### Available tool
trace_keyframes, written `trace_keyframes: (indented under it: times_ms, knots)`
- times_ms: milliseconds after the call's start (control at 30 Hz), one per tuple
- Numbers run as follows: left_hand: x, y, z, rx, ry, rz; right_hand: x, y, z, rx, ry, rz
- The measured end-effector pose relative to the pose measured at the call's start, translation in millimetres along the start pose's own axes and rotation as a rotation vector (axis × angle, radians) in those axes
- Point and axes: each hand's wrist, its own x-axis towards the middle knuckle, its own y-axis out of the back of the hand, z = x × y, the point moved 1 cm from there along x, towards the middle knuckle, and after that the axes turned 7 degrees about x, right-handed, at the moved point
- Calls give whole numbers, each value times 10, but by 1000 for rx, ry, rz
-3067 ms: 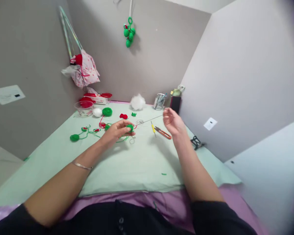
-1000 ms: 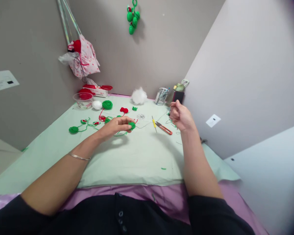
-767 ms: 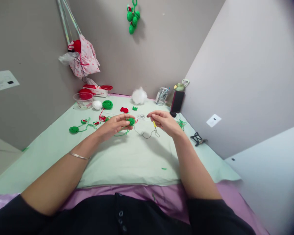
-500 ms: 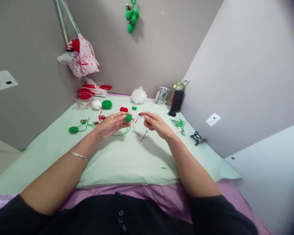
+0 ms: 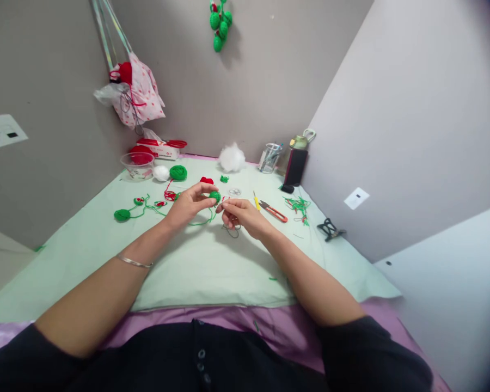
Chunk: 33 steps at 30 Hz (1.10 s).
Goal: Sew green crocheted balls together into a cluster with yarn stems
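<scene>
A small green crocheted ball [image 5: 214, 196] sits between the thumb and fingers of my left hand [image 5: 193, 203]. Just to its right, my right hand [image 5: 240, 214] is closed in a pinch near the ball's lower edge; what its fingertips grip is too small to make out. A dark thin thread [image 5: 232, 234] loops below the right fingers. Behind the hands lie a red crocheted piece [image 5: 206, 181] and a little green piece [image 5: 224, 179].
Orange snips [image 5: 273, 211] and a yellow-handled tool [image 5: 256, 202] lie right of my hands, near green yarn scraps [image 5: 298, 208]. Leftward are a green oval piece [image 5: 122, 215], a green yarn ball [image 5: 178, 173] and a clear bowl [image 5: 138, 167]. White stuffing [image 5: 232, 158] sits at the back.
My right hand has moved left and down to the green ball, uncovering the snips and yellow tool. The fingers of my left hand have shifted around the ball.
</scene>
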Motion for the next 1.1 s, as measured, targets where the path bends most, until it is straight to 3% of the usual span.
trace_keyframes:
  times_ms: [133, 267, 400, 567, 667, 833, 1000, 1100]
  knots:
    - [-19, -37, 25, 142, -25, 15, -25, 17, -56, 53, 51, -33]
    - [-28, -101, 69, 148, -55, -10, -24, 22, -88, 139, 108, 8]
    - [-5, -106, 30, 36, -5, -43, -71, 53, -149, -88, 140, -32]
    - [23, -74, -32, -228, 85, -73, -118, 245, -258, -448, 300, 263]
    - [14, -71, 21, -308, 108, -64, -116, 310, -280, -403, 275, 240]
    - [1, -73, 88, -324, 128, -36, -136, 187, -266, -318, 276, 151]
    - [11, -76, 46, -337, 115, -27, -160, 54, -223, -352, 299, 222]
    - [14, -78, 38, -331, 105, -23, -166, 48, -229, -474, 421, 312]
